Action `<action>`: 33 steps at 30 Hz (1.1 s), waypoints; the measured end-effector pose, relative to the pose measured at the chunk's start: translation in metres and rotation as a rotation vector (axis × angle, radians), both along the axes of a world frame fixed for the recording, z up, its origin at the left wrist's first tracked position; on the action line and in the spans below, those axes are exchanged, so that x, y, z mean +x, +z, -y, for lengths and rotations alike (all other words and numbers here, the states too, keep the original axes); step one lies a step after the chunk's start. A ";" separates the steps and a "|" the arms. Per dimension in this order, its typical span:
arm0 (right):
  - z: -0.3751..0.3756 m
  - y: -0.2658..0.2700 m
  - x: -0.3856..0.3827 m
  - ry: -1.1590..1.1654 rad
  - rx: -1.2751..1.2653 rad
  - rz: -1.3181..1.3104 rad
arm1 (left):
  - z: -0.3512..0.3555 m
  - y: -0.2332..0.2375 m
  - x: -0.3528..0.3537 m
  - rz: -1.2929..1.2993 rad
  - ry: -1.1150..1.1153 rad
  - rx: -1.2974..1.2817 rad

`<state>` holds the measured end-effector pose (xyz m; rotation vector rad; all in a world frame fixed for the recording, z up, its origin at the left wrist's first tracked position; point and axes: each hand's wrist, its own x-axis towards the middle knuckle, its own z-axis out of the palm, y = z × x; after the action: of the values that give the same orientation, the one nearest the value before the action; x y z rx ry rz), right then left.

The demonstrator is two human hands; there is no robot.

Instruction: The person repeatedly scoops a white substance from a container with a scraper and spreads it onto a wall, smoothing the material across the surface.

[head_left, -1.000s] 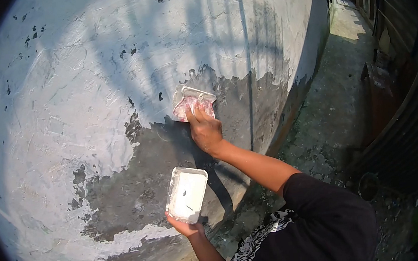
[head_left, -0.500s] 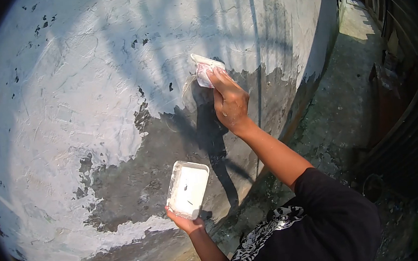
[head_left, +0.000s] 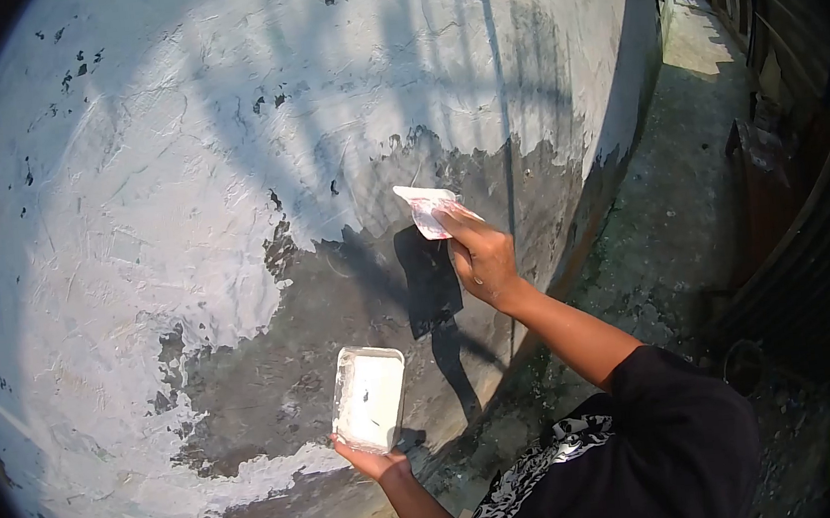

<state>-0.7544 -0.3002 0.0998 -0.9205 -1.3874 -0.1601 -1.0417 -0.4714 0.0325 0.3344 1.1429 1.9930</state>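
Note:
My left hand (head_left: 373, 463) supports a white rectangular plastic tub (head_left: 368, 395) from below, its fingers round the lower end. White putty lies inside, with a couple of dark specks. Higher up and to the right, my right hand (head_left: 483, 257) pinches a thin, flat white-and-pink putty spreader (head_left: 430, 208) smeared with white. Its shadow falls on the wall just below it. Both hands are in front of a curved-looking wall (head_left: 125, 257), coated in rough white putty on the upper and left parts and bare dark grey (head_left: 267, 383) in the lower middle.
To the right a narrow concrete path (head_left: 647, 227) runs along the foot of the wall. Dark corrugated sheeting (head_left: 818, 290) and a fence border its far side. Small dark bare spots dot the putty at the upper left.
My right hand has come down with the spreader, from the edge of the white coat to over the grey area. The tub has shifted slightly down and left in view.

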 end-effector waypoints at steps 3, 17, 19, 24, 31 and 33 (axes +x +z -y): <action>-0.033 0.037 0.015 -0.104 0.113 -0.081 | -0.004 0.008 0.018 0.045 -0.054 -0.029; -0.013 -0.035 -0.017 -0.013 -0.204 0.266 | -0.019 -0.020 0.029 0.108 -0.175 0.011; -0.008 -0.005 0.011 -0.014 -0.248 0.023 | -0.022 -0.016 0.029 0.100 -0.166 0.002; -0.039 0.074 0.039 -0.137 -0.180 -0.341 | -0.023 -0.016 0.025 0.074 -0.179 0.005; -0.054 0.076 -0.055 -0.253 -0.279 0.094 | -0.012 -0.011 0.023 0.077 -0.115 -0.006; -0.032 0.050 -0.086 -0.214 -0.057 0.304 | -0.013 -0.014 0.023 0.085 -0.117 -0.012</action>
<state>-0.8401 -0.2683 0.1496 -1.1266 -1.5756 -0.4396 -1.0186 -0.4582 0.0190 0.3013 1.0578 1.8796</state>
